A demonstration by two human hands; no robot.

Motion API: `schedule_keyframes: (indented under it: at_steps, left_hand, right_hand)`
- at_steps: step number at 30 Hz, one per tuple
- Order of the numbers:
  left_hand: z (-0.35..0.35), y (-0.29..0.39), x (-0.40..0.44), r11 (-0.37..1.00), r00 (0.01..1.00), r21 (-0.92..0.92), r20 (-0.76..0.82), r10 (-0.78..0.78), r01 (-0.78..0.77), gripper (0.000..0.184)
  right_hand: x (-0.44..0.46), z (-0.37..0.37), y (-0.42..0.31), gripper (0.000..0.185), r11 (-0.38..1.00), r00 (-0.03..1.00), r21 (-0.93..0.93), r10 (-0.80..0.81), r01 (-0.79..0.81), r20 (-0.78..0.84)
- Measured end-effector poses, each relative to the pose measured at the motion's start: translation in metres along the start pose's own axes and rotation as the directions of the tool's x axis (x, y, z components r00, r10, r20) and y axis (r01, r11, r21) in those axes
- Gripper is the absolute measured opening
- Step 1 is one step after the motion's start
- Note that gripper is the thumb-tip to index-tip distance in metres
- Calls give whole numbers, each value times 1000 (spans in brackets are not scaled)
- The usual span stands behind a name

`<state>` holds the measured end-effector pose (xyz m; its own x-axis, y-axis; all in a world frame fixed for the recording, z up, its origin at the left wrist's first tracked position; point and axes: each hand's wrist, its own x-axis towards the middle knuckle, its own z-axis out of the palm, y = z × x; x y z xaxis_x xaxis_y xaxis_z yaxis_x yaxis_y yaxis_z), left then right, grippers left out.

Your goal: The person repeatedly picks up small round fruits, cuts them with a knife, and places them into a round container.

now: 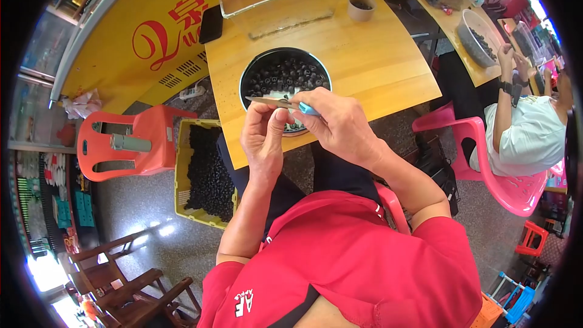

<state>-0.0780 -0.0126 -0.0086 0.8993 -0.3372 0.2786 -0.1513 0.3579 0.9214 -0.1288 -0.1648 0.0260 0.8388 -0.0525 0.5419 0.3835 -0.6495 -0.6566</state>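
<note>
Right fingers (319, 101) are clasping a blue-handled knife (272, 103), left fingers (277, 119) curling at its blade, hold unclear, shirt (370, 255) flashing "AF", yellow panel (112, 54) "泉"!

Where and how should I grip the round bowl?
Best, I think, by the rim of the bowl, one hand from its left and one from its right. It is round, open-topped and upright on the table; those sides look mostly free, while the left hand and right hand cover its near side.
</note>
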Motion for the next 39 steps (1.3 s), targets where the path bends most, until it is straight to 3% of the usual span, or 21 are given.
schedule_keyframes:
  at_steps: [15,19,21,22,27,32,36,39]
  left_hand:
    - [7,-2,6,1000,997,12,71,22,-23,13]
    - [1,1,9,925,973,321,175,152,-202,12]
    - [4,6,7,939,974,299,190,119,-173,12]
    - [5,7,7,945,975,288,197,104,-159,12]
    - [-1,9,9,819,938,461,221,265,-340,17]
    - [-3,9,6,691,905,584,246,348,-425,20]
    - [-3,8,7,723,901,538,270,340,-434,20]
    - [-8,10,5,727,904,539,301,304,-424,21]
  right_hand:
    - [-6,-10,9,17,991,999,-128,-43,41,-13]
    - [-7,-5,17,16,997,999,74,35,-34,-8]
    - [-8,-5,19,14,992,995,88,88,-91,35]
    - [-8,-4,18,14,971,989,186,139,-147,55]
    - [-8,2,18,23,735,910,536,344,-414,231]
    - [-16,13,21,32,626,884,627,381,-463,272]
    - [-13,5,12,35,526,830,649,432,-550,353]
    - [-15,9,7,35,645,853,563,442,-517,276]
